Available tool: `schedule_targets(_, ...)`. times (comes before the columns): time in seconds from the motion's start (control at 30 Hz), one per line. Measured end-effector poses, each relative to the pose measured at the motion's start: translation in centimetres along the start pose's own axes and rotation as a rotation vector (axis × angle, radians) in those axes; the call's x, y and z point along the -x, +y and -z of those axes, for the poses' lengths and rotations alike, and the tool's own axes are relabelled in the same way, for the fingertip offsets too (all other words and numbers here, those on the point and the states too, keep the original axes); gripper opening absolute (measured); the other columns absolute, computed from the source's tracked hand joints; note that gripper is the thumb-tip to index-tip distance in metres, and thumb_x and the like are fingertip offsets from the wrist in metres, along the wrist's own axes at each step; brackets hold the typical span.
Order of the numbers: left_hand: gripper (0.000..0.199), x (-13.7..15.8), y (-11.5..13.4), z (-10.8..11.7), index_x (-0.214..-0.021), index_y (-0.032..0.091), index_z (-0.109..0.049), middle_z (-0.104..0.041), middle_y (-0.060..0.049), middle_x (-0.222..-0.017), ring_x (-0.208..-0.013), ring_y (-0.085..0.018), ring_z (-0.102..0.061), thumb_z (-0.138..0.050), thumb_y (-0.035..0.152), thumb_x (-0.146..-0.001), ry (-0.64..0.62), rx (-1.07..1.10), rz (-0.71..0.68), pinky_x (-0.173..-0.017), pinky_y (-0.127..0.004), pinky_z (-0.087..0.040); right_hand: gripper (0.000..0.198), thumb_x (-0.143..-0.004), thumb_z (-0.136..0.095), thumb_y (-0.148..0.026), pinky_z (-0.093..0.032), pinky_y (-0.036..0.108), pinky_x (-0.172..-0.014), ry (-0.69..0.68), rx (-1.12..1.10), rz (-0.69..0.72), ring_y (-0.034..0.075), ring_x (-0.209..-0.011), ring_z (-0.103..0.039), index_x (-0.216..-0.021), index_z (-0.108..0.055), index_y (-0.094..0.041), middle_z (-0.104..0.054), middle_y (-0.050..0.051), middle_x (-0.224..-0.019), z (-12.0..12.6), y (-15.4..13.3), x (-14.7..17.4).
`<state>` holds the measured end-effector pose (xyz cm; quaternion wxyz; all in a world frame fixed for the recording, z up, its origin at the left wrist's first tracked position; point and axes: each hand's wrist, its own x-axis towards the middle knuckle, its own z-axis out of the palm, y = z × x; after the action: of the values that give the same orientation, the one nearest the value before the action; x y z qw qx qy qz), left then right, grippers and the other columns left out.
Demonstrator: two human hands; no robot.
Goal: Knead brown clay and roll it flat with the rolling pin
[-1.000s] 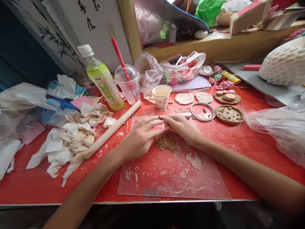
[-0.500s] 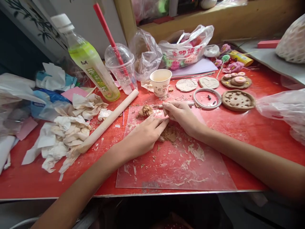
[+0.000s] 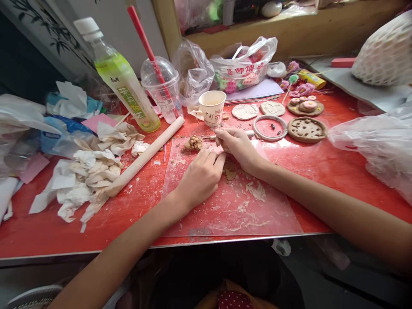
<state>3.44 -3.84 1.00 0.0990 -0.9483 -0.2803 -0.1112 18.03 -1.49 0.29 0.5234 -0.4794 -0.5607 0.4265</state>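
Note:
My left hand point(image 3: 203, 172) rests on the clear sheet point(image 3: 206, 221), fingers bent and pressed together. Close against its fingertips, my right hand point(image 3: 236, 148) is closed with fingertips pinched. Whatever lies between the two hands is hidden by the fingers. A slim tool point(image 3: 250, 133) runs behind my right hand; whether I grip it cannot be made out. Just left of its tip sits a crumbly lump of brown clay point(image 3: 195, 143). A thin flat scrap of clay point(image 3: 229, 172) lies below my right hand, with pale dried smears point(image 3: 256, 191) nearby.
Behind my hands stands a paper cup point(image 3: 212, 109). A rolling pin point(image 3: 148, 156) lies left, beside crumpled tissues point(image 3: 92, 176), a drink bottle point(image 3: 128, 90) and a plastic cup point(image 3: 162, 96). Clay discs point(image 3: 245, 112), a ring point(image 3: 255, 132) and a plastic bag point(image 3: 383, 146) are at right.
The view has shifted slightly, showing more below the table edge. My left fingers have curled in more beside my right hand. The lump and tool look unmoved on the table.

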Motion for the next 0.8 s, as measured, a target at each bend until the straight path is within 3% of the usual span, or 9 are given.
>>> schedule_targets(0.13, 0.036, 0.7, -1.9, 0.8, -0.122, 0.007, -0.049, -0.061, -0.012, -0.114, -0.109, -0.02, -0.053, -0.038, 0.027, -0.095, 0.031, 0.188, -0.082, -0.098, -0.035, -0.042, 0.033, -0.086, -0.045, -0.03, -0.02, 0.023, -0.043, -0.024, -0.024, -0.016, 0.006, -0.044, -0.024, -0.056, -0.045, -0.018, -0.029, -0.006, -0.047, 0.5, 0.0, 0.1)
schedule_targets(0.27, 0.05, 1.0, -1.7, 2.0, -0.128, 0.007, -0.044, -0.061, -0.015, -0.112, -0.106, -0.023, -0.054, -0.034, 0.043, -0.094, 0.072, 0.037, 0.079, -0.093, -0.038, -0.042, 0.032, -0.087, -0.045, -0.03, -0.02, 0.023, -0.042, -0.062, -0.028, -0.016, 0.006, -0.042, -0.025, -0.057, -0.047, -0.018, -0.03, -0.007, -0.046, 0.7, 0.0, 0.1)
schedule_targets(0.4, 0.085, 0.1, 0.4, 2.2, -0.141, 0.003, -0.022, -0.064, -0.016, -0.095, -0.086, -0.025, -0.061, -0.032, 0.066, -0.085, -0.132, -0.122, 0.231, -0.078, -0.036, -0.045, 0.032, -0.086, -0.046, -0.031, -0.022, 0.022, -0.042, -0.053, -0.045, -0.003, 0.006, -0.043, -0.025, -0.057, -0.044, -0.018, -0.031, -0.007, -0.047, 0.7, 0.1, 0.0)
schedule_targets(0.5, 0.098, -1.0, 1.6, 2.2, -0.143, 0.002, -0.012, -0.066, -0.013, -0.083, -0.076, -0.024, -0.063, -0.03, 0.074, -0.079, -0.249, -0.173, 0.299, -0.072, -0.034, -0.045, 0.031, -0.086, -0.045, -0.03, -0.022, 0.022, -0.042, -0.018, -0.082, -0.01, 0.006, -0.043, -0.025, -0.057, -0.044, -0.018, -0.03, -0.007, -0.049, 0.9, 0.1, -0.1)
schedule_targets(0.63, 0.105, -2.2, 2.2, 2.2, -0.144, 0.002, -0.009, -0.067, -0.011, -0.073, -0.068, -0.025, -0.065, -0.032, 0.078, -0.075, -0.36, -0.16, 0.391, -0.069, -0.034, -0.045, 0.032, -0.086, -0.044, -0.03, -0.022, 0.021, -0.042, 0.002, -0.109, -0.014, 0.006, -0.043, -0.026, -0.057, -0.045, -0.017, -0.03, -0.007, -0.047, 1.0, 0.1, -0.2)
schedule_targets(0.8, 0.094, -2.7, 2.1, 2.0, -0.144, 0.004, -0.008, -0.068, -0.013, -0.08, -0.074, -0.026, -0.066, -0.037, 0.068, -0.081, -0.438, -0.095, 0.442, -0.063, -0.032, -0.046, 0.033, -0.086, -0.045, -0.028, -0.021, 0.022, -0.042, 0.005, -0.111, -0.019, 0.006, -0.041, -0.025, -0.055, -0.046, -0.017, -0.029, -0.007, -0.045, 0.9, 0.1, -0.1)
